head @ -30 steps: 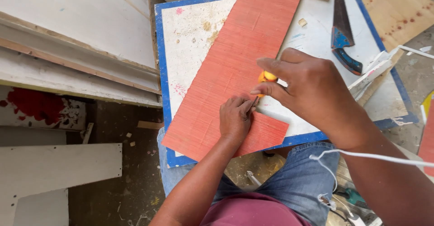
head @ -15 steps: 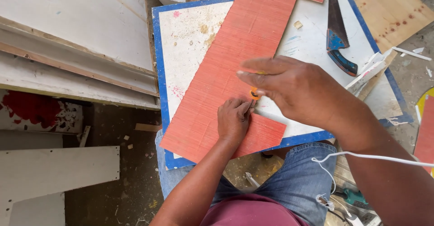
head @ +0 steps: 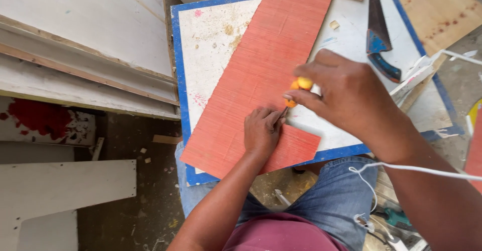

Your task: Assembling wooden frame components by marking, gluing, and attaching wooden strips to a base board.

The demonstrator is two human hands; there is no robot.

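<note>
Red ribbed panel (head: 261, 75), notched at one edge, lies slantwise on blue-rimmed white counter (head: 211, 35). Left hand (head: 262, 130) presses it flat, fingers curled at the notch. Right hand (head: 351, 97) grasps yellow-handled tool (head: 297, 89). Handsaw (head: 377, 35) beyond; white boards (head: 80, 45) stacked left.

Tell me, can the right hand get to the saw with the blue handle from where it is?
Probably yes: the saw lies in the open on the white board, just beyond the right hand. But that hand grips a yellow-handled tool.
</note>
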